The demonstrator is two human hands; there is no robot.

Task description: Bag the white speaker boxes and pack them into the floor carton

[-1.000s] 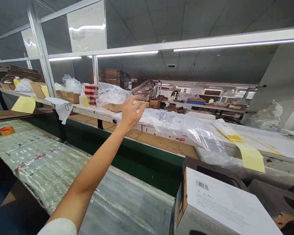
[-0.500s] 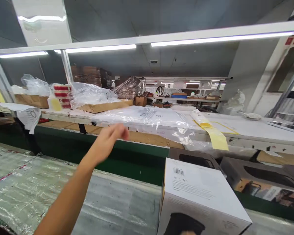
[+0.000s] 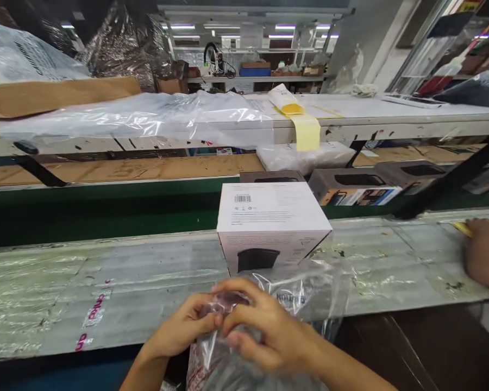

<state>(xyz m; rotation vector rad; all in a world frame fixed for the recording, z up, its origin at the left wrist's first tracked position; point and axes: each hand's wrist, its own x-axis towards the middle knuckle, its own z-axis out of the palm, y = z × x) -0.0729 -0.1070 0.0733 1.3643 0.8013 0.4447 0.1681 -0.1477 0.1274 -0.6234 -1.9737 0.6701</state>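
Observation:
A clear plastic bag [image 3: 293, 293] with printed lettering lies at the near edge of the bench, partly under my hands. My left hand [image 3: 185, 323] pinches the bag's plastic, thumb against fingers. Close against it, my right hand [image 3: 264, 326] has its fingers curled on the same bunched plastic. What the bag holds is mostly covered; something dark and reddish shows through it. Just beyond stands a white printed box [image 3: 273, 209] with a barcode on top and a dark bin pictured on its front.
Grey boxes [image 3: 350, 182] stand in a row behind the bench on a green belt [image 3: 106, 212]. A shelf above carries plastic film [image 3: 167, 111] and a hanging yellow paper [image 3: 307, 133]. At right, another person's hand [image 3: 487, 252] reaches over the film-covered bench [image 3: 138, 271].
My view has dropped and turned right. The arm that reached toward the shelf is back low, and both hands now hold the clear bag in front of the box.

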